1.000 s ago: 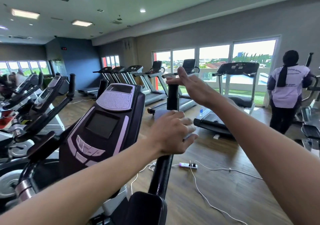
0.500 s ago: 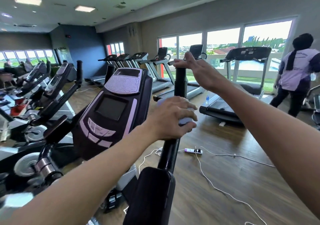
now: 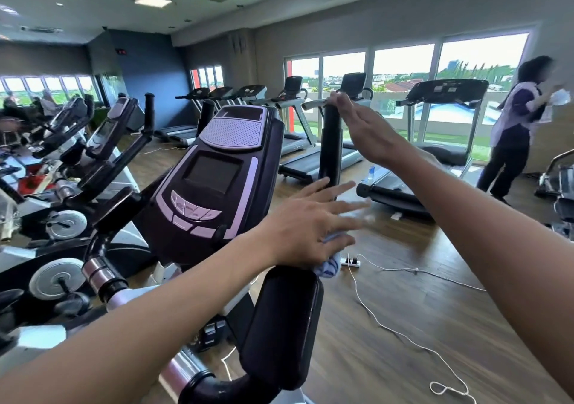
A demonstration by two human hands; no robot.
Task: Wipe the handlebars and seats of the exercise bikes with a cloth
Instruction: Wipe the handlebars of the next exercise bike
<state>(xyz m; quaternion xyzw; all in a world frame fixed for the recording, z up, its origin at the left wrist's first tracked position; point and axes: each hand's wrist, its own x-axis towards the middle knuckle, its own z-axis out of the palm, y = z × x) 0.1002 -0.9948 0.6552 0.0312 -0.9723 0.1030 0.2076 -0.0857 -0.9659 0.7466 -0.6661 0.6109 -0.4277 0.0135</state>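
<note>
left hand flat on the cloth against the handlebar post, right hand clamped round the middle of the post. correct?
Not quite. The right hand is open, its fingers resting at the top end of the handlebar post, not clamped round its middle. The left hand does lie flat on the cloth. The head view shows it.

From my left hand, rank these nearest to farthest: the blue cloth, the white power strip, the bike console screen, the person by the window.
From the left hand:
1. Blue cloth, under the palm.
2. Power strip, on the floor beyond.
3. Console screen, up left.
4. Person by the window, far right.
</note>
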